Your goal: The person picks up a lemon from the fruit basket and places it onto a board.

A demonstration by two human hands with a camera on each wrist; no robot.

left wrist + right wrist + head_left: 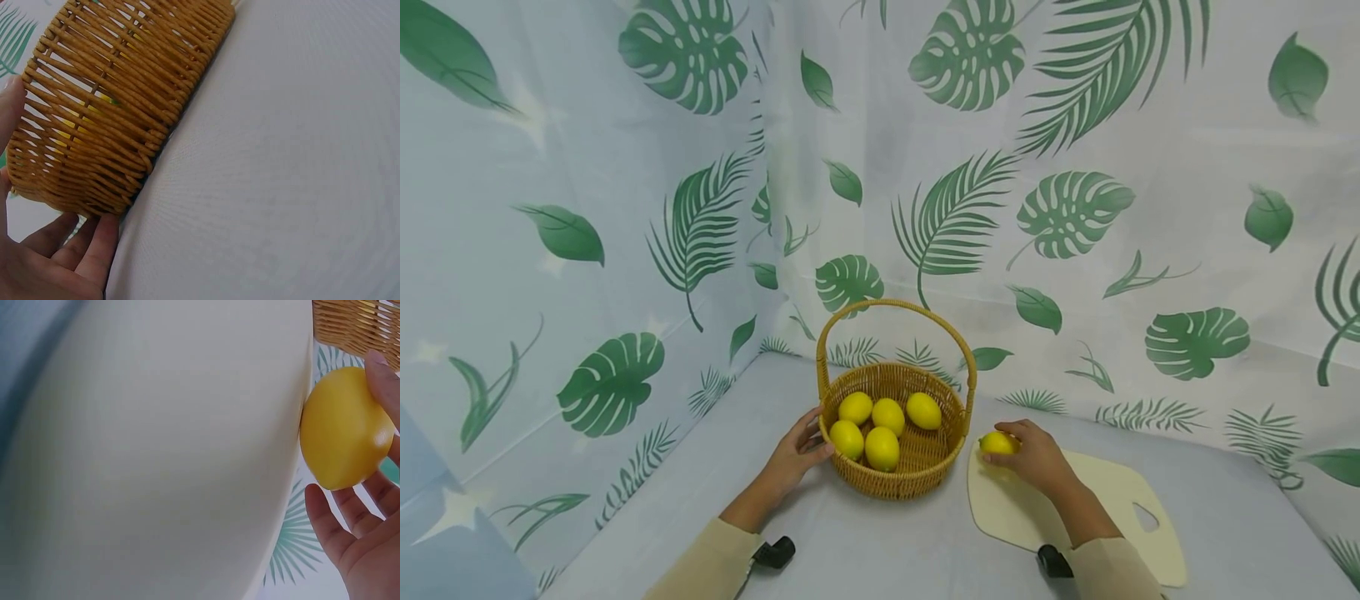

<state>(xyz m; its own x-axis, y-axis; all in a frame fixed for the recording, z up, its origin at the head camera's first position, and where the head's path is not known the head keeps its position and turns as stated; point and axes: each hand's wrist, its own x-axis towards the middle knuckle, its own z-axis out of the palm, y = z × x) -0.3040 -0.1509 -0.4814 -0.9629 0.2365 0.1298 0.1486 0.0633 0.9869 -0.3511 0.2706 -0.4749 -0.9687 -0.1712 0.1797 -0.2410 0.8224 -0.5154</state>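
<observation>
A wicker basket [891, 485] with a tall arched handle stands in the middle, several yellow lemons [882, 449] inside it. My left hand [793, 458] holds the basket's left side, thumb and fingers spread against the woven outer wall; the left wrist view shows the fingertips [103, 234] low on the weave. On the right, my right hand [1037, 458] holds a single lemon [345, 428] between thumb and fingers. That lemon is at the far left corner of a cream cutting board [1015, 508], touching or just above it; I cannot tell which.
The board has a handle hole [1146, 517] at its near right end and lies close to the basket's right side. A pale cloth [887, 550] covers the table. Leaf-printed curtains [1075, 125] rise behind and along the left.
</observation>
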